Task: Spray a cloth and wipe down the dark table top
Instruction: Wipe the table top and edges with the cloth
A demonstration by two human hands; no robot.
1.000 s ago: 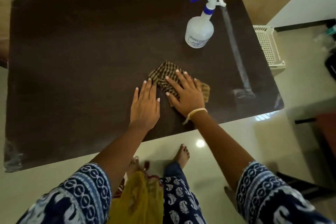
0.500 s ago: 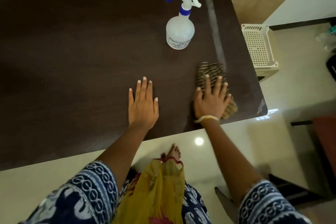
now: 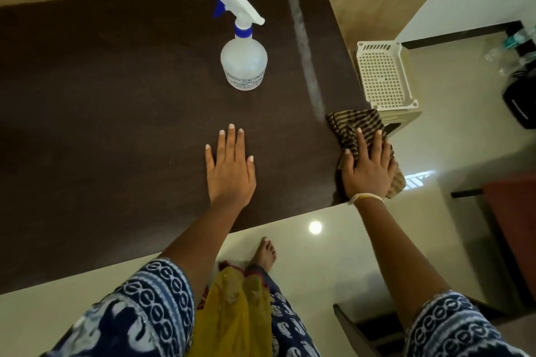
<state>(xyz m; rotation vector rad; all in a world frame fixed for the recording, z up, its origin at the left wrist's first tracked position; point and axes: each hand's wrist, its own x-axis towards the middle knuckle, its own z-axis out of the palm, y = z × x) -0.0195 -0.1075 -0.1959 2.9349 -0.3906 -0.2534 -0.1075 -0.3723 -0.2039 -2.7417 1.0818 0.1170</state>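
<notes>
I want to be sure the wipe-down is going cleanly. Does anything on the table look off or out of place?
A pale streak runs along the dark table top near its right edge, beside the upright spray bottle. The striped cloth under the right hand overhangs the table's right edge.

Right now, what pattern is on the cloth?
Brown and tan stripes on the cloth, seen in the head view.
</notes>
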